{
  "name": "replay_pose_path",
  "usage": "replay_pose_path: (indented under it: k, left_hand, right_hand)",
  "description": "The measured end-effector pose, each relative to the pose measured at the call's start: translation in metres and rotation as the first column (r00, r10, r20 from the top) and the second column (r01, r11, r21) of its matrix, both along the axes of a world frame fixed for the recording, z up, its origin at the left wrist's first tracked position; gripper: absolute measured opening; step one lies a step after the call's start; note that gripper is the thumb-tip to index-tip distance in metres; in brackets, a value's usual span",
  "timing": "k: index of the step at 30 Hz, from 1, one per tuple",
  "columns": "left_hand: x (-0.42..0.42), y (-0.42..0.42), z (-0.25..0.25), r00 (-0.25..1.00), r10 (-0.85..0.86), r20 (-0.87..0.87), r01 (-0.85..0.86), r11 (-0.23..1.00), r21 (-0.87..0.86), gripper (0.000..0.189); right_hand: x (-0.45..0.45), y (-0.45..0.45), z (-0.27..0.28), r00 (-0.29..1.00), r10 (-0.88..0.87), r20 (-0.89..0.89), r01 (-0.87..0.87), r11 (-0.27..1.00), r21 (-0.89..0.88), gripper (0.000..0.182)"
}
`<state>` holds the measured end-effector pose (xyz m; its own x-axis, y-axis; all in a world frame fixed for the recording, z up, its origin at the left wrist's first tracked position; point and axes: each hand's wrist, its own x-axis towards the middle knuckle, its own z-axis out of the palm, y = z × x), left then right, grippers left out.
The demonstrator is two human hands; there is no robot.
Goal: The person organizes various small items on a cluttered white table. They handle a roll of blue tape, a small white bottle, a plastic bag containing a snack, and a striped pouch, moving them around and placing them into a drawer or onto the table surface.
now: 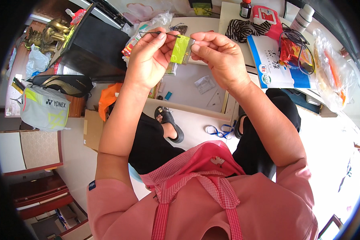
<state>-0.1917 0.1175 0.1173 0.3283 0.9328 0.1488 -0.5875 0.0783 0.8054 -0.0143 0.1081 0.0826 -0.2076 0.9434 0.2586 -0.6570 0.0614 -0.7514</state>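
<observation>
My left hand (150,58) pinches a thin black cord (169,34) between thumb and fingers. The cord runs to the corner of a small green tag (180,49) with a pale leaf-like pattern and a greyish edge. My right hand (222,55) grips that tag by its right edge, thumb in front. Both hands are raised above an open drawer (183,107). Inside it lie a clear plastic packet (204,84), a transparent set square (214,98) and a small blue object (168,95).
On the desk to the right are a striped cloth (243,30), a book (271,64), a white bottle (302,18) and a plastic bag (333,72). A black box-like unit (93,48) and a grey backpack (45,108) stand left. A blue lanyard (220,131) lies on the floor.
</observation>
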Motion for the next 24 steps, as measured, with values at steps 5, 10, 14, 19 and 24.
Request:
replay_pose_path:
  k: [5, 10, 14, 19, 24]
  left_hand:
    - [0.001, -0.001, 0.0, 1.0, 0.019, -0.016, -0.02, 0.999, -0.04, 0.011]
    - [-0.008, 0.015, -0.019, 0.988, 0.032, -0.154, -0.04, 0.998, -0.05, 0.008]
    - [-0.045, 0.051, -0.088, 0.797, -0.196, -0.572, 0.125, 0.979, -0.161, 0.006]
    - [-0.094, 0.072, -0.261, 0.125, -0.046, -0.991, 0.135, 0.99, -0.029, 0.008]
    - [-0.082, 0.062, -0.304, -0.3, 0.027, -0.954, 0.432, 0.895, -0.11, 0.015]
  right_hand:
    - [-0.001, 0.0, -0.002, 1.0, 0.019, 0.018, -0.018, 0.999, -0.026, 0.017]
    - [0.002, -0.003, -0.01, 0.807, -0.113, 0.579, 0.047, 0.991, 0.129, 0.019]
    - [-0.003, -0.033, -0.033, 0.326, -0.179, 0.928, -0.339, 0.894, 0.292, 0.025]
    - [-0.013, -0.062, -0.041, 0.212, -0.116, 0.97, -0.626, 0.746, 0.226, 0.032]
    - [-0.014, -0.061, -0.041, 0.113, -0.117, 0.987, -0.684, 0.712, 0.163, 0.031]
